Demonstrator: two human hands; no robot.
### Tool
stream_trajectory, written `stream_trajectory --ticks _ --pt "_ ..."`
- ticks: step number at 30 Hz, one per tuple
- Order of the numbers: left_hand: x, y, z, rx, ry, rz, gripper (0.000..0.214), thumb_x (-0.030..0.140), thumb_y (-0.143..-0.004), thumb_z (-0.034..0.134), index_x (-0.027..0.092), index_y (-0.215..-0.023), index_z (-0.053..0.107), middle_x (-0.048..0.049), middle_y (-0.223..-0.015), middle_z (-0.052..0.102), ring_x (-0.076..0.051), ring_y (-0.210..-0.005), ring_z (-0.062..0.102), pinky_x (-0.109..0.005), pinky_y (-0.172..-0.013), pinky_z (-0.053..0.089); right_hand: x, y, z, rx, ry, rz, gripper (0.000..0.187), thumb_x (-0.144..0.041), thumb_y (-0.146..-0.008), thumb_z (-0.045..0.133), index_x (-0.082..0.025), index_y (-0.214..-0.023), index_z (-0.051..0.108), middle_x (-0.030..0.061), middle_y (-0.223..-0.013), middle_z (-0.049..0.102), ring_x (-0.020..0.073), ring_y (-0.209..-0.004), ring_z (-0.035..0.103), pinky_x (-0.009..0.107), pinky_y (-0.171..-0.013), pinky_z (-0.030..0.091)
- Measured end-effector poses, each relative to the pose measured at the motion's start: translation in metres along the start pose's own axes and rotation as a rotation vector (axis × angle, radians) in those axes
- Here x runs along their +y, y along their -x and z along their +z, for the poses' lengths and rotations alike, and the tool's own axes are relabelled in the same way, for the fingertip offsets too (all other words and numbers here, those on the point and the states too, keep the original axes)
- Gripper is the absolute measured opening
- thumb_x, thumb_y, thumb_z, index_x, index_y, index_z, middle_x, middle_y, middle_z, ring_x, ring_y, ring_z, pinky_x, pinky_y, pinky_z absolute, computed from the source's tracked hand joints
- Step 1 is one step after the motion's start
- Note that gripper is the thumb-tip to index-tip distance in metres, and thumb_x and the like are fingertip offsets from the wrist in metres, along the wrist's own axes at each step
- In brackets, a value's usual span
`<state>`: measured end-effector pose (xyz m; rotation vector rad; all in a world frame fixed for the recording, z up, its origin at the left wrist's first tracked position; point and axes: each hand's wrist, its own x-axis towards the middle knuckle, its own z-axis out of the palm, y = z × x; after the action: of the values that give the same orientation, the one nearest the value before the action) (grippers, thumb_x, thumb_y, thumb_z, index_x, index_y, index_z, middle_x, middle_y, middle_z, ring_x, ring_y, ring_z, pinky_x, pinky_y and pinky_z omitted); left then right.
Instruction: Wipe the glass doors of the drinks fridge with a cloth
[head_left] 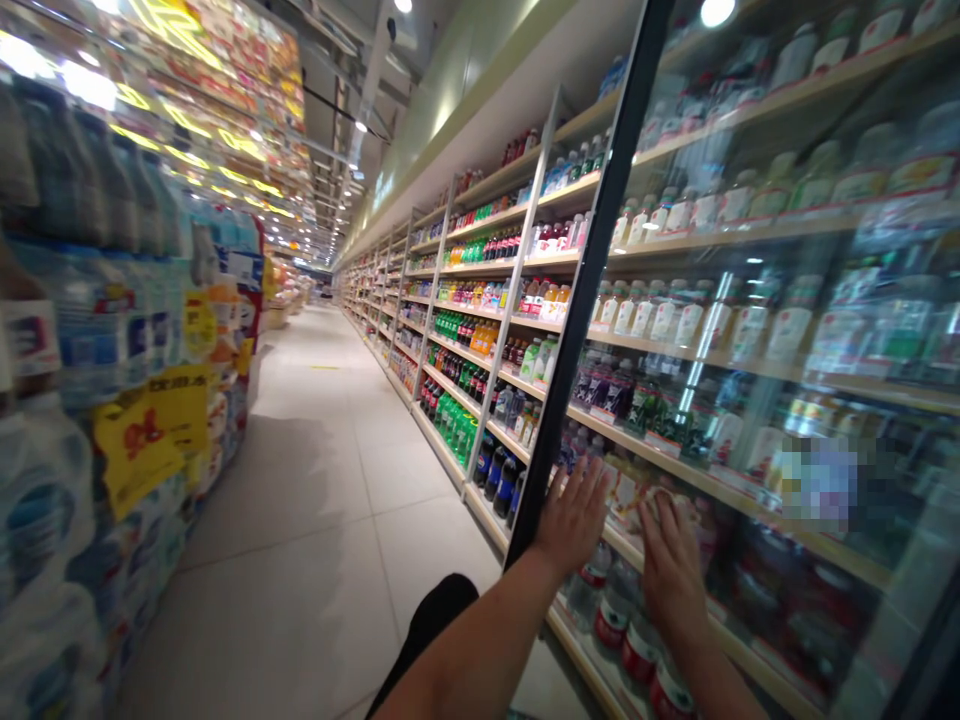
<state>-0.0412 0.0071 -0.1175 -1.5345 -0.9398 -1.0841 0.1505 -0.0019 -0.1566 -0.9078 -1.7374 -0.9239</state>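
Note:
My left hand (574, 515) lies near the dark-framed edge of a glass door (750, 240), fingers stretched out and flat toward the pane. To its right, my right hand (670, 560) is also up at the glass, its fingers extended and slightly bent. A pale patch shows around the right fingertips; I cannot tell whether it is a cloth, a reflection or goods behind the pane. The door's dark frame (577, 330) leans diagonally past my left hand. Behind the glass, bottles with red labels (611, 620) stand on a low shelf below my hands.
Open shelves of drinks (480, 280) run down the aisle's right side. Stacked packs of bottled water (97, 320) with yellow signs (150, 440) line the left. A pale tiled floor (315, 470) stretches between them. A dark-clothed knee (442, 610) shows below my left arm.

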Motion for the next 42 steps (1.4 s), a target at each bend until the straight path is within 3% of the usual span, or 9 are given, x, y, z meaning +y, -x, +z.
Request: stream_trajectory --ticks 6,13,18,25,29,42 --pt "0.001 0.002 0.000 0.009 -0.006 0.005 0.050 0.035 -0.099 0.053 0.015 -0.144 0.051 -0.0081 -0.162 0.029 -0.028 -0.152 0.023 -0.047 -0.127 0.012 -0.010 0.020 0.001 -0.102 0.035 -0.069 0.078 0.001 -0.089 0.032 -0.028 -0.160 0.018 0.0030 -0.165 0.027 0.0281 -0.155 0.017 0.055 -0.122 0.033" --pt "0.000 0.003 0.002 0.005 -0.006 0.003 0.051 0.034 -0.099 0.052 0.015 -0.146 0.049 -0.0082 -0.163 0.027 -0.028 -0.152 0.022 -0.047 -0.127 0.014 -0.004 -0.034 -0.002 0.070 -0.024 0.022 0.069 -0.010 -0.097 0.040 -0.030 -0.160 0.019 0.0063 -0.164 0.028 0.0314 -0.153 0.023 0.060 -0.122 0.031" --pt "0.000 0.002 0.001 0.009 0.007 0.002 0.051 0.033 -0.099 0.052 0.015 -0.147 0.048 -0.0081 -0.163 0.027 -0.028 -0.152 0.021 -0.046 -0.126 0.016 -0.009 -0.035 0.002 0.058 -0.019 -0.014 0.069 -0.008 -0.097 0.036 -0.029 -0.160 0.019 0.0058 -0.164 0.029 0.0288 -0.154 0.021 0.058 -0.122 0.032" --pt "0.000 0.002 0.002 0.021 0.032 -0.002 0.051 0.032 -0.099 0.052 0.014 -0.147 0.047 -0.0091 -0.163 0.028 -0.028 -0.152 0.024 -0.047 -0.126 0.015 -0.009 -0.081 -0.006 0.134 -0.087 0.051 0.066 -0.012 -0.098 0.040 -0.030 -0.159 0.022 0.0077 -0.164 0.028 0.0316 -0.154 0.019 0.065 -0.121 0.029" --pt "0.000 0.003 0.002 0.017 0.037 0.001 0.052 0.030 -0.099 0.052 0.014 -0.148 0.046 -0.0096 -0.164 0.024 -0.029 -0.152 0.024 -0.048 -0.126 0.015 -0.010 -0.097 -0.007 0.163 -0.069 0.010 0.066 -0.011 -0.098 0.040 -0.029 -0.159 0.023 0.0088 -0.162 0.033 0.0311 -0.154 0.021 0.064 -0.120 0.030" --pt "0.000 0.004 0.003 0.010 0.043 0.000 0.055 0.030 -0.098 0.052 0.014 -0.150 0.043 -0.0085 -0.164 0.023 -0.029 -0.152 0.022 -0.048 -0.125 0.016 -0.014 -0.186 -0.010 0.293 -0.119 -0.024 0.056 -0.015 -0.099 0.038 -0.027 -0.154 0.037 0.0116 -0.156 0.043 0.0277 -0.152 0.027 0.059 -0.120 0.031"
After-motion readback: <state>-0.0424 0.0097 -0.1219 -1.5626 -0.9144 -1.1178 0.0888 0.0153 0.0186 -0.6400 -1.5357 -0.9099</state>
